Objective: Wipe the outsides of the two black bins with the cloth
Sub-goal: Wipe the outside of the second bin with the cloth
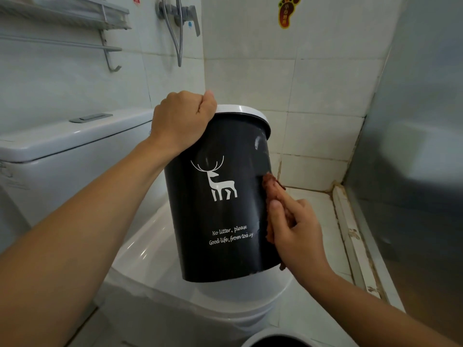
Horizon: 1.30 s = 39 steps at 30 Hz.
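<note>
White wall tiles (313, 91) and a white toilet with its lid down (155, 249) fill this narrow bathroom corner. Fingers of the left hand (181, 121) curl over the far rim of a black round plastic bin with a white rim ring (220, 216), gripping it and holding it tilted above the toilet lid, its base lifted off the surface. A white deer print and two lines of white lettering face the camera. On the bin's right side, the right hand (295, 234) pinches a crumpled reddish-brown cloth (271, 189) between thumb and fingers and presses it against the black wall. Two bins show: the held one, and the white rim of a second dark bin (275, 340) at the near bottom edge. To the right lies a strip of tiled floor (318, 214) between the toilet and a grey frosted partition (413, 146).
</note>
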Motion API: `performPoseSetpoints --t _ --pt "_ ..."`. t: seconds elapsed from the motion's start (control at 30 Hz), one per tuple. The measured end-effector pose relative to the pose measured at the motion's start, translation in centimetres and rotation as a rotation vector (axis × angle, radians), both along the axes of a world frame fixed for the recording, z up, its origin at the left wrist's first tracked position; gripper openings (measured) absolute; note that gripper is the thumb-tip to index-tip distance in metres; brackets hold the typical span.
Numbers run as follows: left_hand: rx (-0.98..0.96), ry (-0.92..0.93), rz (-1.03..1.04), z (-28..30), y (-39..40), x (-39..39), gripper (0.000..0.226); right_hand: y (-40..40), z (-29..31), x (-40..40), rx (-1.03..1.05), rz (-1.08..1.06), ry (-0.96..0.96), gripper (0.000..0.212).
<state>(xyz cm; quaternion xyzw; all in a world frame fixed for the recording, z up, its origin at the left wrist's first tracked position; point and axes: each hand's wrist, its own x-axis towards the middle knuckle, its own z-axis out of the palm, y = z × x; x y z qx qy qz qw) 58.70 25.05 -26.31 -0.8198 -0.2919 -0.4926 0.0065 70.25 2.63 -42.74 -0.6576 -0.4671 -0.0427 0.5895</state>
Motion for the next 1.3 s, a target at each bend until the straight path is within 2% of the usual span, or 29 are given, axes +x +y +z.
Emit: performPoseSetpoints --t 0.07,0.17,0.2,0.27,0.37,0.4,0.47,0.57,0.63,0.67,0.73,0.8,0.9,0.97,1.07,1.13,1.3 --pt "0.017 -0.004 0.011 0.0 -0.1 0.2 0.059 -0.4 0.1 -1.1 0.039 0.022 -0.072 0.041" --pt "0.032 -0.007 0.016 -0.1 -0.1 0.3 0.058 -1.4 -0.9 -2.8 0.055 0.168 -0.452 0.044" --pt "0.036 -0.01 0.014 -0.2 0.0 0.2 0.058 -1.4 -1.0 -2.7 0.051 0.188 -0.522 0.043" --pt "0.037 0.001 0.018 -0.2 -0.1 0.1 0.058 -1.0 -0.6 -2.0 0.082 0.149 -0.456 0.039" --pt "0.026 0.025 0.052 0.0 -0.2 -0.1 0.058 -0.3 0.6 -0.8 0.048 0.044 -0.152 0.041" --pt "0.024 0.035 0.067 0.1 -0.3 0.0 0.058 -0.2 0.7 -0.7 0.03 0.021 -0.11 0.042" --pt "0.026 0.054 0.102 0.2 -0.4 0.2 0.057 -0.5 0.8 -1.0 0.03 0.028 -0.21 0.042" --pt "0.043 0.06 0.128 0.2 -0.3 0.3 0.057 -1.7 0.1 -1.7 0.039 0.222 -0.56 0.041" --pt "0.048 0.057 0.109 0.1 -0.3 0.2 0.057 -1.9 -0.2 -1.3 0.031 0.284 -0.639 0.039" --pt "0.049 0.059 0.106 0.1 -0.2 0.2 0.056 -1.9 -0.2 -0.9 0.037 0.275 -0.589 0.038" --pt "0.045 0.059 0.114 0.1 -0.2 0.1 0.056 -1.7 0.2 0.0 0.044 0.203 -0.367 0.038" --pt "0.036 0.047 0.104 0.1 0.0 -0.1 0.057 -1.7 1.0 1.1 -0.022 0.125 -0.046 0.036" --pt "0.027 0.04 0.112 -0.1 0.2 -0.1 0.058 -1.8 2.2 3.0 -0.075 0.089 0.455 0.022" --pt "-0.007 0.033 0.136 -0.4 0.4 -0.1 0.058 -2.0 3.0 3.7 -0.064 0.069 0.579 0.019" --pt "-0.092 0.003 0.11 -1.3 0.7 -0.1 0.058 -2.0 4.1 3.9 -0.043 0.148 0.623 0.022" --pt "-0.109 -0.015 0.086 -1.8 0.8 -0.1 0.059 -2.1 4.7 3.5 -0.031 0.249 0.584 0.032" --pt "-0.089 -0.014 0.092 -1.2 0.6 0.1 0.06 -2.3 5.5 1.8 -0.044 0.223 0.211 0.042"
